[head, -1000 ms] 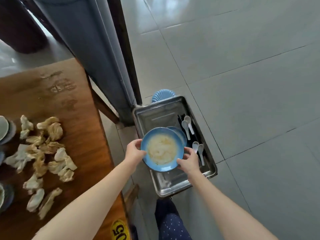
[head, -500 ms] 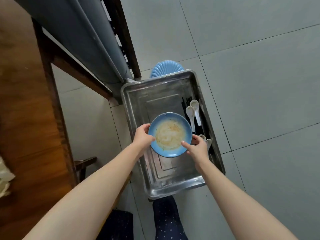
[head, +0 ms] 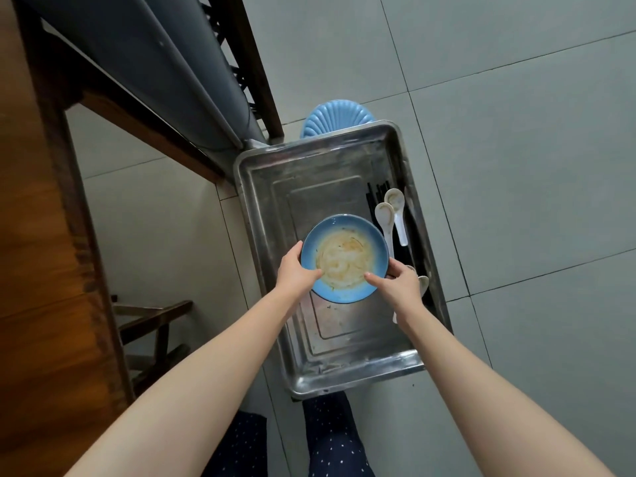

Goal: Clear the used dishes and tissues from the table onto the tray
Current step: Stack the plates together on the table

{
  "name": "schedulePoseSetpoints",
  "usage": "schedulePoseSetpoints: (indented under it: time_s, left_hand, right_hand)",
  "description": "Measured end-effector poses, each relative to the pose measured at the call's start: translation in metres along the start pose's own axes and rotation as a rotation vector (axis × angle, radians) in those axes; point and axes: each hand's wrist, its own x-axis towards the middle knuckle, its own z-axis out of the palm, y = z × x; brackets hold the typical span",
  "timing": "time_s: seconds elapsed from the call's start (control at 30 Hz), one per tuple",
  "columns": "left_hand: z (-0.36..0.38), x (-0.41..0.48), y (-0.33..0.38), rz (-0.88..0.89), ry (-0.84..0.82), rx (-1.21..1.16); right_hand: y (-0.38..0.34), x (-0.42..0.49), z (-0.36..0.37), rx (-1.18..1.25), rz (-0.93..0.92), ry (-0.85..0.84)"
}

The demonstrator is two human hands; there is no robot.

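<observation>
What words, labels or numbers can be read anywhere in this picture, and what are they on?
None: no readable text appears in the head view.
The blue plate, the metal tray, the white spoons and the wooden table carry no visible writing.
The trousers show only white dots.

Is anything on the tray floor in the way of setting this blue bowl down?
Nothing visible. Both hands, left and right, hold the blue bowl over the tray; the spoons and chopsticks lie along its right side.
</observation>
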Motion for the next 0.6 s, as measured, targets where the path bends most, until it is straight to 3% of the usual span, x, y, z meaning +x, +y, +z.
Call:
schedulePoseSetpoints:
  time_s: [0.3,0.6]
  left_hand:
    - [-0.018,-0.039,0.011,-0.023,-0.053,0.065]
    - [-0.09,-0.133,0.046,0.085,0.078,-0.049]
  right_hand:
    - [-0.032,-0.047,-0.003,-0.054,0.005,-0.066]
    - [-0.104,-0.143,0.015,0.048,-0.116,-0.027]
